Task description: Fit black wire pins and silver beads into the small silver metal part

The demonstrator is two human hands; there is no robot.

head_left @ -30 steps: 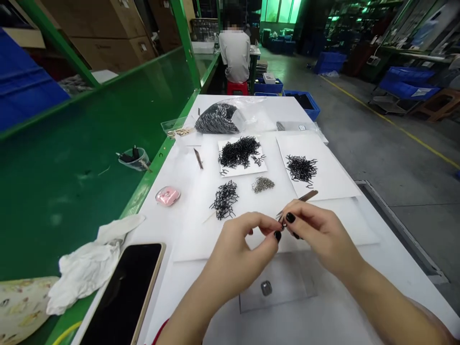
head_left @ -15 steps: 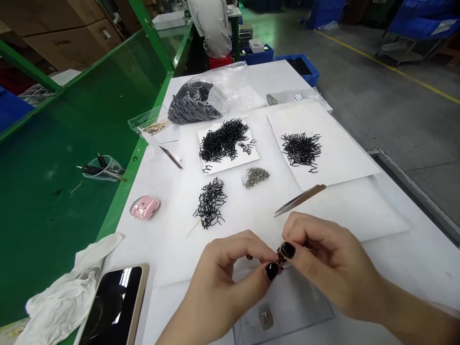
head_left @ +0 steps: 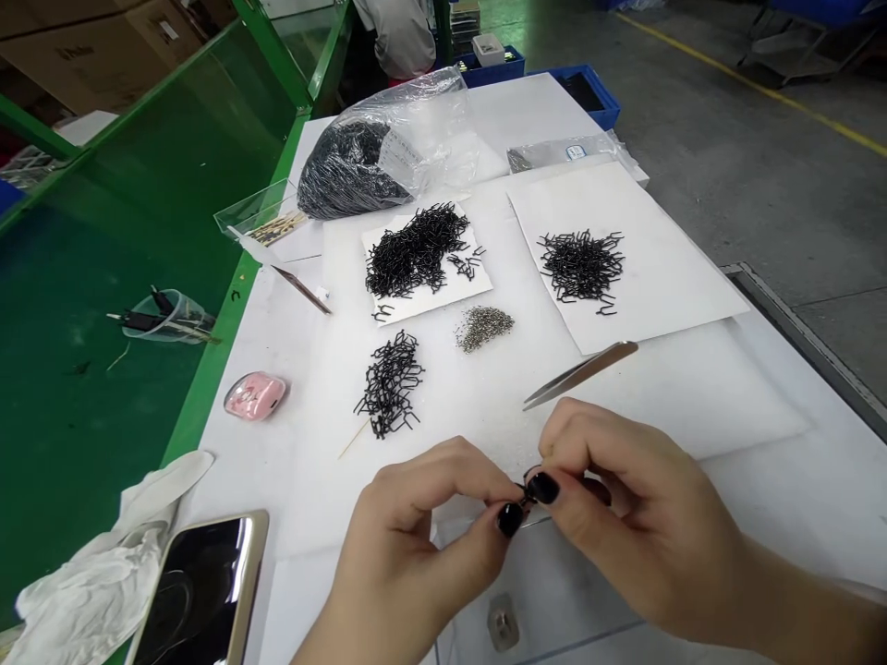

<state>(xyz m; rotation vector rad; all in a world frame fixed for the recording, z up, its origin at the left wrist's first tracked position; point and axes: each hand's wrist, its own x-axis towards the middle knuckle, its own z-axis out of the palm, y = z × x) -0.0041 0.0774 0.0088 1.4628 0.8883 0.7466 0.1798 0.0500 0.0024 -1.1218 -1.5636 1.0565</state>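
My left hand (head_left: 436,526) and my right hand (head_left: 624,508) meet at their fingertips over the near part of the table. Thumb and forefinger of each are pinched on one small black piece (head_left: 526,493), mostly hidden by the fingers. Just beyond my right hand lies a pair of metal tweezers (head_left: 582,375). Farther up are a small heap of black bent pieces (head_left: 392,383) and a little pile of tiny metallic parts (head_left: 485,328). Under my hands is a clear plastic box or sheet (head_left: 575,591) with a small metallic item (head_left: 503,621) on it.
Larger piles of black bent pieces lie on white paper (head_left: 419,254) and a white sheet (head_left: 651,277). Behind stands a plastic bag (head_left: 357,171) of black parts. At left are a pink case (head_left: 256,396), phone (head_left: 198,591), white gloves (head_left: 97,582) and cup (head_left: 170,319).
The camera view has shifted, so the table things appear farther left and slightly higher. My hands stay pinched together on the small piece, with a slight turn of the fingertips.
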